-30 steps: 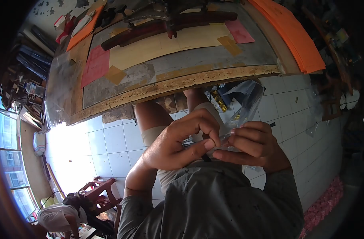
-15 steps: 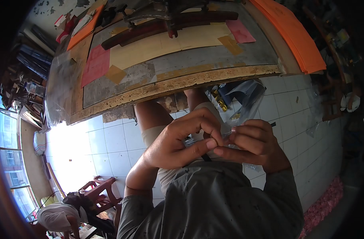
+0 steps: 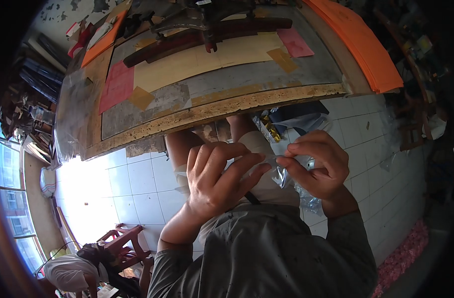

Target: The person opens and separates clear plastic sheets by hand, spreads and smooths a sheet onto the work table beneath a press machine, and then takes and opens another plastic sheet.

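Over my lap, a thin clear plastic sheet or bag (image 3: 282,178) hangs between my two hands, shiny and crumpled. My right hand (image 3: 320,166) pinches its upper edge between thumb and forefinger. Close by on the left, the thumb and forefinger of my left hand (image 3: 219,174) also close on the plastic, with the other fingers loosely bent. The fingertips of both hands are a short way apart. More of the plastic trails below my right hand; its full shape is hidden by my hands.
Ahead stands a worn worktable (image 3: 227,97) with a dark metal press frame (image 3: 207,32), taped yellow and pink sheets, and an orange stack (image 3: 358,44) at right. A red stool (image 3: 125,246) and another person (image 3: 73,270) are at lower left. Dark and gold wrapping (image 3: 269,126) lies under the table.
My hands have drawn slightly apart, and my left hand has turned so its back faces up. The clear plastic between them shows more. My view has shifted slightly.
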